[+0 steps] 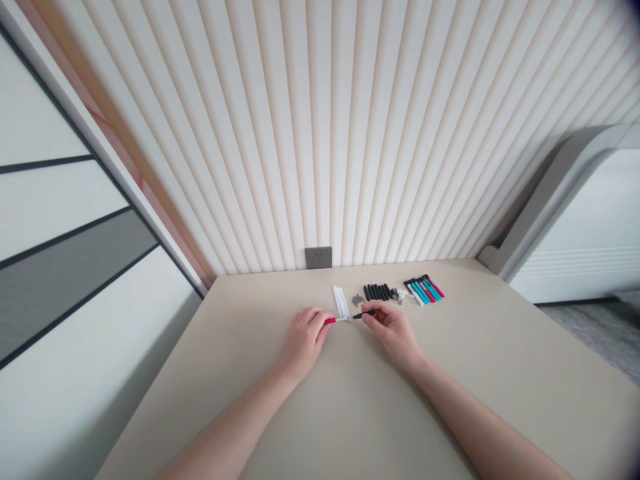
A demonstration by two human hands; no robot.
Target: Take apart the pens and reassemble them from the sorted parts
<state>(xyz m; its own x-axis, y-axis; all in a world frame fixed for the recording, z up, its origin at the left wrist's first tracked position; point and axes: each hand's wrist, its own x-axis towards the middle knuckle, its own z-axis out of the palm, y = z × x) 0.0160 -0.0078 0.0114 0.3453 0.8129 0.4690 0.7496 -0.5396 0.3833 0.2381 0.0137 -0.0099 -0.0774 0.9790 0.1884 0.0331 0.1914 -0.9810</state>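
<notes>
On the beige counter (450, 373), both hands are working at mid-frame: the left hand (304, 340) is pinching a red pen part (329, 321), the right hand (393, 328) a black piece (363, 315), tips facing for joining.

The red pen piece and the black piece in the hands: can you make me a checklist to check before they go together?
1. Left hand grips the red pen piece in its fingers: ok.
2. Right hand pinches the black piece: ok.
3. The two pieces' tips face each other over the table: ok.
4. Tips lined up exactly: cannot tell, too small.
5. Spare white tubes lie close behind the hands, not in the way: ok.
6. Black parts and coloured pens lie in tidy rows near the wall: ok.
</notes>
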